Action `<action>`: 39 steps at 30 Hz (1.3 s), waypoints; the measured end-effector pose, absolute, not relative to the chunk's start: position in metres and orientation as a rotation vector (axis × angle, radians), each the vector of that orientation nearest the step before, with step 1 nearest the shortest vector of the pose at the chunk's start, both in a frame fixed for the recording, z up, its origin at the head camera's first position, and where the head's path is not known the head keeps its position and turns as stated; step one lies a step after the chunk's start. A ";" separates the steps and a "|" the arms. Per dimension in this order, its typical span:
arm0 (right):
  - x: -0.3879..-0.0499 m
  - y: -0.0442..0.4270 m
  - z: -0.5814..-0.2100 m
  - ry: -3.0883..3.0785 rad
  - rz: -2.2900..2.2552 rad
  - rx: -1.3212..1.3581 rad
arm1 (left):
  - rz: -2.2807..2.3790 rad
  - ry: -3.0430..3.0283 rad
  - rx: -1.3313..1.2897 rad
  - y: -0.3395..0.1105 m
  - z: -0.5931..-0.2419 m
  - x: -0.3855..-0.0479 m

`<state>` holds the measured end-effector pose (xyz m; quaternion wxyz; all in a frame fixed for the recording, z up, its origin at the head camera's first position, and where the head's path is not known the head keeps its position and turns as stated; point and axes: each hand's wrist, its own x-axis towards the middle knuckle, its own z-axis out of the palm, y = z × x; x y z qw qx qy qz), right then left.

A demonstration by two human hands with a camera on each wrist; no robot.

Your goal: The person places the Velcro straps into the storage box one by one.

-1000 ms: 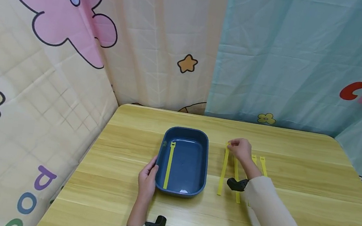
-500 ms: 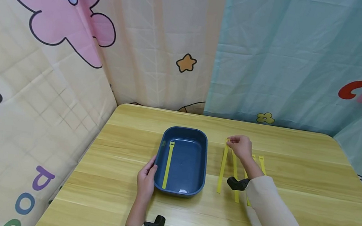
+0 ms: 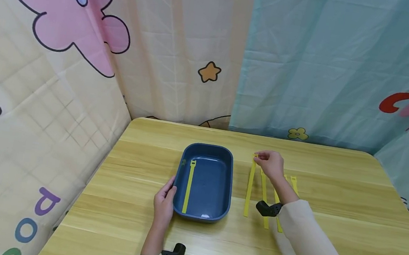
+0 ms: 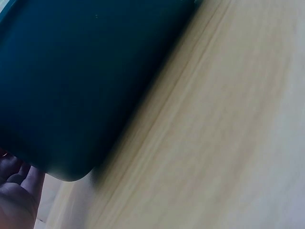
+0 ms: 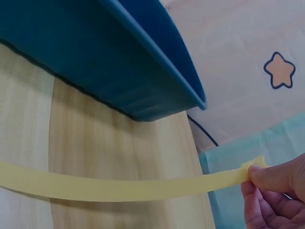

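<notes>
Right hand (image 3: pixel 271 163) is pinching the slotted upper end of a yellow strip (image 3: pixel 249 188) between thumb and fingers, above the table (image 3: pixel 144 223). Strip is stretching toward the person, just right of a blue tray (image 3: pixel 213 185); cannot tell whether its lower end is touching wood. Left hand (image 3: pixel 164 202) is resting against the tray's left side, near the front corner; cannot tell whether its fingers are curling round. Second strip (image 3: pixel 188 186) is lying lengthwise inside the tray, along the left. More yellow strips (image 3: pixel 265 188) are lying to the right, partly hiding behind the right forearm (image 3: pixel 286 191).
</notes>
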<state>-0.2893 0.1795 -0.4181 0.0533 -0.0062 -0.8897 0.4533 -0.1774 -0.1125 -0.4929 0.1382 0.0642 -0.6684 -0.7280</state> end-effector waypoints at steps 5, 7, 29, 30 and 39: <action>-0.287 0.176 -0.409 -2.692 1.385 -0.006 | -2.109 -1.934 0.194 -0.113 -0.492 -0.177; -0.286 0.175 -0.406 -2.682 1.397 -0.004 | -2.106 -1.939 0.202 -0.113 -0.491 -0.176; -0.274 0.184 -0.374 -2.596 1.481 0.040 | -2.098 -1.938 0.196 -0.111 -0.484 -0.174; -0.273 0.184 -0.372 -2.593 1.493 0.036 | -2.089 -1.942 0.192 -0.111 -0.487 -0.175; -0.267 0.184 -0.355 -2.542 1.555 0.061 | -2.076 -1.946 0.183 -0.111 -0.493 -0.177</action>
